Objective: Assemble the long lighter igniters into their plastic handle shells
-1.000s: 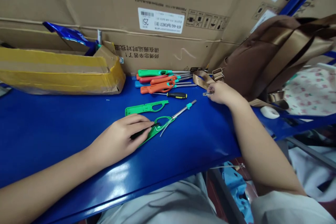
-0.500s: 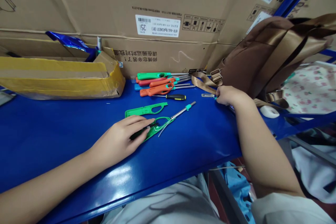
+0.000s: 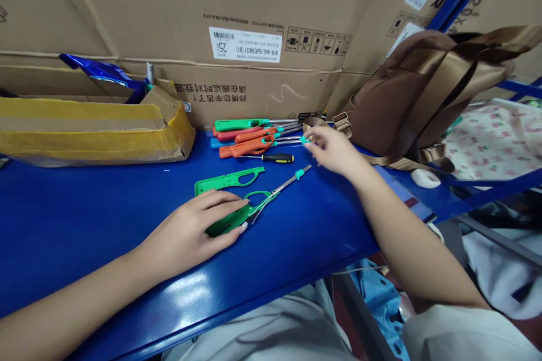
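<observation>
On the blue table, my left hand (image 3: 199, 225) holds the green lighter casing half (image 3: 232, 220) between thumb and fingers. From its far end a metal tube (image 3: 285, 181) with a teal collar sticks out to the upper right. The other green casing half (image 3: 228, 179) lies just beyond my left hand. Farther right, my right hand (image 3: 330, 149) pinches a small teal piece (image 3: 305, 140) at its fingertips, by the rod ends of the orange lighters (image 3: 249, 145). How far that piece reaches into the fingers is hidden.
A black and yellow screwdriver (image 3: 277, 158) lies in front of the lighter pile. At the left stands a yellow-taped carton (image 3: 97, 144); cardboard boxes (image 3: 254, 5) form the back. A brown backpack (image 3: 389, 96), a tape roll (image 3: 425, 178) and a flat purple-blue object (image 3: 402, 194) are at the right.
My right hand has moved left from beside the backpack strap to the lighters' rod ends, uncovering the flat purple-blue object. The left hand stays on the casing, its fingers slightly wider. The view has shifted a little.
</observation>
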`<state>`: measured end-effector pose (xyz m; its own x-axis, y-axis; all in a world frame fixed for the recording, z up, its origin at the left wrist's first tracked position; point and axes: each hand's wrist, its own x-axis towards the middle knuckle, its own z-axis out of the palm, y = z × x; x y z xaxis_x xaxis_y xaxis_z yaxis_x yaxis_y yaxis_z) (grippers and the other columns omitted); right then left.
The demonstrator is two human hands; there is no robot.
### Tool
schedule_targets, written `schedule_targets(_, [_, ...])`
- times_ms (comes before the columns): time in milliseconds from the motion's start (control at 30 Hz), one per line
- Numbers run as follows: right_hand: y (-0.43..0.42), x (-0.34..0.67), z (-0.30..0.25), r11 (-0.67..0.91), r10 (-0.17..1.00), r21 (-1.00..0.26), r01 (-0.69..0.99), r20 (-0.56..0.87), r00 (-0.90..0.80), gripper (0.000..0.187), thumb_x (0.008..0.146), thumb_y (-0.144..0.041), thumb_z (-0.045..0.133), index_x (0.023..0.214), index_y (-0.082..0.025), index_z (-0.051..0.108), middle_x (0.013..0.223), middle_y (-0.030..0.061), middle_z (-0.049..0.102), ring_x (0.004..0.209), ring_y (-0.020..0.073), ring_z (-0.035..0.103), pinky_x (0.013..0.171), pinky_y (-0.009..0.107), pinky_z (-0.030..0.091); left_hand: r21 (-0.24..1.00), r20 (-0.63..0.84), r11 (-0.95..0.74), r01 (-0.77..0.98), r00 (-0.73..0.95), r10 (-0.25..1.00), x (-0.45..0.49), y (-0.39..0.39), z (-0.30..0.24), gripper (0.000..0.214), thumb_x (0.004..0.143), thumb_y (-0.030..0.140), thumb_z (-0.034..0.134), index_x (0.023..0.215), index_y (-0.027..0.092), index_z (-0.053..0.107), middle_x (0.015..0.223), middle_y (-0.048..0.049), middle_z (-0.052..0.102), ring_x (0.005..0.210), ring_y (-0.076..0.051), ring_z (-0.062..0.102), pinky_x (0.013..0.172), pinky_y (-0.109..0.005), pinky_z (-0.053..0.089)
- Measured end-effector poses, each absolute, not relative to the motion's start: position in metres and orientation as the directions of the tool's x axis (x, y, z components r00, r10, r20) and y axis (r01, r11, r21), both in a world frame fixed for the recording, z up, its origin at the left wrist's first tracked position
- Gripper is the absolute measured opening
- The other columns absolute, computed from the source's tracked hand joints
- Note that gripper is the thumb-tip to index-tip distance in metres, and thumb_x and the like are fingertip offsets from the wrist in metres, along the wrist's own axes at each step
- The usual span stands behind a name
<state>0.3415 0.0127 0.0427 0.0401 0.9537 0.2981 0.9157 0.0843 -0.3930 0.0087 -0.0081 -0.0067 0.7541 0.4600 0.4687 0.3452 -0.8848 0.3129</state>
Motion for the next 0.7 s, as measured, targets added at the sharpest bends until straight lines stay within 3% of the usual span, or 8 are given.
schedule_targets(100, [0.014,0.313,0.025,0.224,0.951,-0.424,0.878,0.293,-0.101,0.011,0.091,-0.017,0.063,0.098,-0.017,0.071,0.098,0.0066,0.068,0.079,0.0158,0.063,0.081,0.032,0.053,0.308,0.452,-0.888,0.341,0.769,0.452,0.009,-0.005,-0.008,0.032,0.097,0.032,0.064,0.127,0.020,0.070,0.118,-0.0088,0.071,0.107,-0.021,0.070,0.095,-0.033,0.060])
schedule_targets(167, [0.010,0.300,0.018,0.415,0.886,-0.437,0.798,0.393,-0.246,0.012,0.093,-0.018,0.060,0.098,-0.015,0.071,0.097,0.0081,0.065,0.088,0.0183,0.062,0.084,0.035,0.052,0.302,0.441,-0.893,0.335,0.781,0.442,0.009,-0.003,-0.008,0.032,0.098,0.030,0.062,0.128,0.021,0.069,0.118,-0.0087,0.072,0.107,-0.022,0.070,0.095,-0.034,0.059])
schedule_targets(267, [0.001,0.289,0.018,0.517,0.844,-0.527,0.674,0.446,-0.298,0.012,0.096,-0.021,0.058,0.099,-0.017,0.068,0.100,0.0079,0.065,0.087,0.0176,0.062,0.080,0.035,0.054,0.293,0.438,-0.898,0.329,0.788,0.432,0.009,-0.001,-0.005,0.031,0.097,0.026,0.059,0.126,0.023,0.071,0.118,-0.0082,0.073,0.107,-0.023,0.070,0.094,-0.036,0.059])
schedule_targets(400, [-0.006,0.278,0.028,0.342,0.937,-0.826,0.447,0.261,-0.234,0.017,0.094,-0.034,0.063,0.100,-0.018,0.065,0.083,0.0014,0.063,0.069,0.0138,0.061,0.058,0.027,0.057,0.258,0.430,-0.905,0.338,0.799,0.421,0.005,0.000,0.001,0.033,0.095,0.023,0.057,0.125,0.022,0.071,0.117,-0.0086,0.075,0.106,-0.024,0.071,0.096,-0.039,0.058])
schedule_targets(467, [-0.009,0.271,0.035,0.239,0.951,-0.919,0.313,0.156,-0.268,0.024,0.088,-0.039,0.072,0.098,-0.018,0.066,0.079,-0.0004,0.061,0.065,0.0124,0.060,0.051,0.025,0.057,0.239,0.411,-0.905,0.353,0.807,0.424,0.002,0.001,0.002,0.036,0.094,0.022,0.056,0.127,0.021,0.070,0.119,-0.0092,0.075,0.106,-0.025,0.071,0.096,-0.041,0.057])
schedule_targets(600, [-0.011,0.258,0.043,0.078,0.937,-0.979,0.187,0.008,-0.349,0.034,0.077,-0.042,0.083,0.094,-0.017,0.067,0.067,-0.0039,0.060,0.056,0.0094,0.058,0.049,0.022,0.059,0.238,0.374,-0.889,0.391,0.808,0.455,-0.003,0.002,0.004,0.039,0.091,0.022,0.057,0.128,0.021,0.069,0.122,-0.0096,0.074,0.109,-0.026,0.070,0.098,-0.044,0.056])
schedule_targets(700, [-0.010,0.253,0.037,0.043,0.939,-0.989,0.144,-0.010,-0.345,0.039,0.072,-0.040,0.088,0.097,-0.016,0.069,0.066,-0.0045,0.062,0.054,0.0093,0.061,0.052,0.024,0.062,0.246,0.400,-0.885,0.395,0.790,0.464,-0.003,0.001,0.006,0.042,0.087,0.026,0.063,0.129,0.021,0.068,0.124,-0.0103,0.073,0.111,-0.027,0.069,0.101,-0.045,0.055])
